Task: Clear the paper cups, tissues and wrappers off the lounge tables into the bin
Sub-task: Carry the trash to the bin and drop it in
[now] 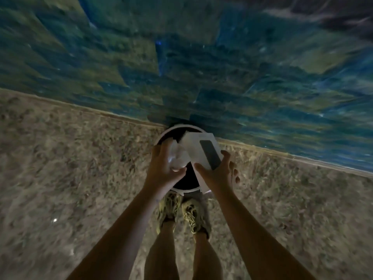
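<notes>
A round white bin (163, 136) with a dark inside stands on the floor right in front of my feet. My left hand (162, 168) is over its left side, gripping crumpled white tissue or paper (178, 156). My right hand (219, 174) is over the right side of the opening and holds a flat white box (196, 147) with a dark phone picture on its face. The box is tilted above the bin's mouth and touches the crumpled paper. The picture is dim and blurred.
Speckled beige floor (70, 168) lies on both sides of the bin. A blue-green patterned carpet (222, 67) starts just behind it, along a pale edge strip. My legs and laced shoes (192, 217) are directly below the bin.
</notes>
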Motion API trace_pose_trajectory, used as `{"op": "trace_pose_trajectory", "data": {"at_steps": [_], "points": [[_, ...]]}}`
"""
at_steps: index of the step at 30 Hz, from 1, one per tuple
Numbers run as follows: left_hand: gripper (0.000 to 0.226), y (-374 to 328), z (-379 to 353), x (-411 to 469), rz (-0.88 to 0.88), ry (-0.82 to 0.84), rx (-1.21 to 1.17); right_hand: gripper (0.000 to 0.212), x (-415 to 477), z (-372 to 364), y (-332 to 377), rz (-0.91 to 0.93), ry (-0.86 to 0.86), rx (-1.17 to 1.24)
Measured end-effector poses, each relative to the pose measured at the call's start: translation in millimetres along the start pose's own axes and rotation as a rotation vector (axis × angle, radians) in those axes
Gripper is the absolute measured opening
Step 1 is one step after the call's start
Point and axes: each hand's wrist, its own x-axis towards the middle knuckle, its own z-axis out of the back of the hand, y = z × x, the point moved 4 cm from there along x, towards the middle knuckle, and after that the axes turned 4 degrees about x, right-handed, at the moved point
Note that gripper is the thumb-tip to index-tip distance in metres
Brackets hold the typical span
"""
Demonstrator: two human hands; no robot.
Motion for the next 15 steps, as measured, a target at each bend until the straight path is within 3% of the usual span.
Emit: {"op": "trace_pose_trajectory", "data": {"at_steps": [2,6,9,12,15], "points": [[0.073,18,-14,8,0.018,-0.011,-0.012,0.095,20,-22,-5,-0.001,0.035,0.019],[0.090,47,-30,15,0.109,-0.085,0.118,0.097,36,-41,-10,0.081,0.090,-0.069],[0.075,44,-26,11,0.153,-0.128,0.173,0.066,26,-30,-4,0.204,0.065,0.032],[0.058,22,-6,7,0.123,-0.196,0.162,0.033,6,-6,24,0.454,0.026,0.154],[0.050,-13,24,3,0.055,-0.269,0.112,0.026,-16,18,67,0.689,0.049,0.167]]}}
